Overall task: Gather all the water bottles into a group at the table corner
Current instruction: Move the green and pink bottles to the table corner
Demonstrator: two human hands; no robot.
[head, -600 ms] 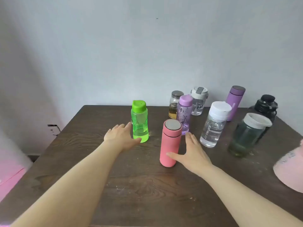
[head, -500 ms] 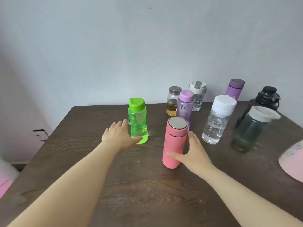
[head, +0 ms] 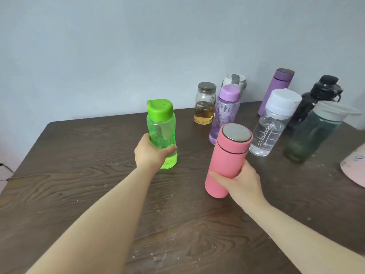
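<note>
Two bottles are held at once, nearest the camera, on the dark wooden bench (head: 79, 194). The pink flask (head: 227, 161) is clasped low on its body by the right hand (head: 240, 184), the thumb lying across its front and the fingers (head: 245, 169) wrapped round its right side; it leans to the right, and whether its base touches the bench cannot be told. A little farther off and to the left, the green bottle (head: 162, 133) is enclosed around its lower half by the left hand (head: 151, 153), the thumb laid across the front near the base. Both grips are judged closed and firm.

Seven more bottles are seen beyond, toward the far right of the bench near the wall: a clear bottle with a white cap (head: 273, 125) just behind the pink flask, a lilac-capped bottle (head: 224, 113), a dark green bottle (head: 314, 133), a jar holding amber liquid (head: 204, 103), a white-lidded bottle (head: 235, 80), a purple flask (head: 276, 89) and a black bottle (head: 320, 97). These are loosely bunched but with gaps between them.

The task is judged well along: most bottles are already collected near the far right corner, and the two in hand stand apart from them, the green one farthest away. What is left, by this reading, is to bring both across to the cluster and close the gaps
</note>
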